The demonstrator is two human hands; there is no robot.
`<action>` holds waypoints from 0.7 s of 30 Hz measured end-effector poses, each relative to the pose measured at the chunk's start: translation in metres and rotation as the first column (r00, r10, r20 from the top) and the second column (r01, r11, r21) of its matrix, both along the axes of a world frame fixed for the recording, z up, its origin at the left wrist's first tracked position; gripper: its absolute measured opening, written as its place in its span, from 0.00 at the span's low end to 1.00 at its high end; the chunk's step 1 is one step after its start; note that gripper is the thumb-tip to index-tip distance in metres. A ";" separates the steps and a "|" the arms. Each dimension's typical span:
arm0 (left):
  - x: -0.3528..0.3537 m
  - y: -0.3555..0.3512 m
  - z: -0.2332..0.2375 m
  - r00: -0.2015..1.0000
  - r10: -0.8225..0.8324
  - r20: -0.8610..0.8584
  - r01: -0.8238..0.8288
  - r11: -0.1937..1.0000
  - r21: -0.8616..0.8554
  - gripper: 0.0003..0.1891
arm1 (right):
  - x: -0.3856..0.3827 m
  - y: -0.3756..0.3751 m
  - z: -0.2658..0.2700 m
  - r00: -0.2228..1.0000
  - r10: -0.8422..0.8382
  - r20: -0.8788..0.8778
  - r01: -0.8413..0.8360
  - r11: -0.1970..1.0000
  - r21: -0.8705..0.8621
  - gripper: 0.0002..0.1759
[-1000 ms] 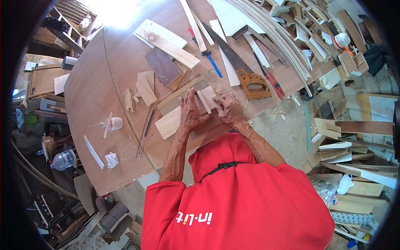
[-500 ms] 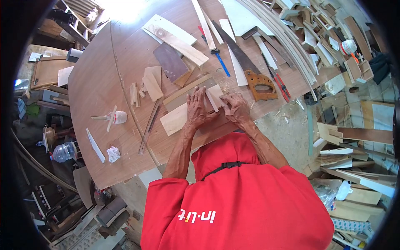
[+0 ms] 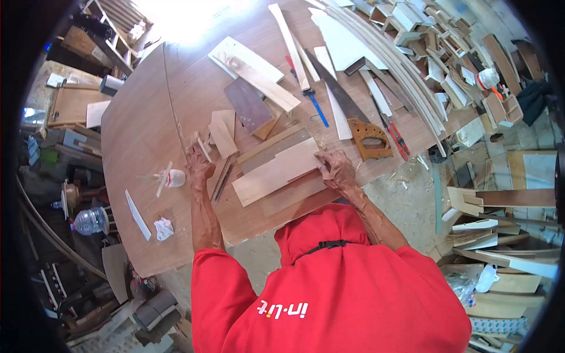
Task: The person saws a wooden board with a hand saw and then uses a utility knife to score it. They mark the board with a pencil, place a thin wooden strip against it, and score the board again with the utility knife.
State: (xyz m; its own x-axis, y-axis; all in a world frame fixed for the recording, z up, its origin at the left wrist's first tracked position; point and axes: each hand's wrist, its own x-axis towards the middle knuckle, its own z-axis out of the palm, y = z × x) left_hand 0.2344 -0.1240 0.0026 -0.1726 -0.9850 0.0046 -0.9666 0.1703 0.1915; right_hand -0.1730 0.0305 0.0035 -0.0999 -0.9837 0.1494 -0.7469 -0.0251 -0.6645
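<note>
at the fingertips of the left hand (image 3: 200, 166), small sticks (image 3: 203, 147); at those of the right hand (image 3: 336, 170), a pale board (image 3: 276, 172)

from where i stand, the sticks lie just ahead of the left hand, much nearer to it than to the right one. the clearest stick points away from the person, slanting a little leftward. that hand's fingers are bent over them; whether they have closed on one, i cannot tell.

the right hand is curled at the board's right end, touching it; its thumb side is hidden, so i can't tell whether it grips. from there the board runs leftward, slanting back toward the person, between the two hands.

the bench (image 3: 135, 117) is smooth and brown. flat offcuts (image 3: 222, 135) sit just right of the left hand, a white pot (image 3: 175, 178) just left. ahead of the right hand lies a handsaw (image 3: 344, 103); farther right, past the bench edge, wood pieces (image 3: 453, 53) crowd the workshop.
</note>
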 end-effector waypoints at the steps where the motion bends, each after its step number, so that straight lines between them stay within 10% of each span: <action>1: 0.013 -0.013 -0.005 0.999 -0.018 0.035 0.018 1.000 0.014 0.41 | 0.000 0.000 -0.003 1.000 0.012 0.001 -0.012 1.000 0.006 0.16; 7: -0.024 -0.026 0.013 0.980 0.070 0.186 -0.096 0.986 0.135 0.41 | 0.001 0.001 0.003 1.000 -0.016 -0.016 0.016 1.000 -0.005 0.18; 12: -0.069 -0.020 0.028 0.974 0.105 0.202 -0.089 0.992 -0.088 0.43 | 0.000 -0.002 0.002 1.000 -0.015 0.006 0.014 0.994 0.106 0.16; 17: -0.178 0.007 0.051 0.876 -0.071 -0.477 0.074 0.997 -0.012 0.31 | -0.022 -0.017 0.013 0.984 -0.142 0.112 0.141 0.990 0.013 0.12; 21: -0.239 0.029 0.049 0.852 -0.274 -0.446 0.263 0.961 -0.088 0.28 | -0.088 -0.034 0.015 0.943 -0.330 0.027 0.331 0.935 -0.127 0.11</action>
State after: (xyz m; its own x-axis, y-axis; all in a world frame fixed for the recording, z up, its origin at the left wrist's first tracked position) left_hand -0.0050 -0.0952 0.0514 -0.4040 -0.8992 0.1682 -0.6921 0.4207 0.5865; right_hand -0.2608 -0.0039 0.0184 -0.4173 -0.8677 0.2702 -0.7242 0.1379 -0.6756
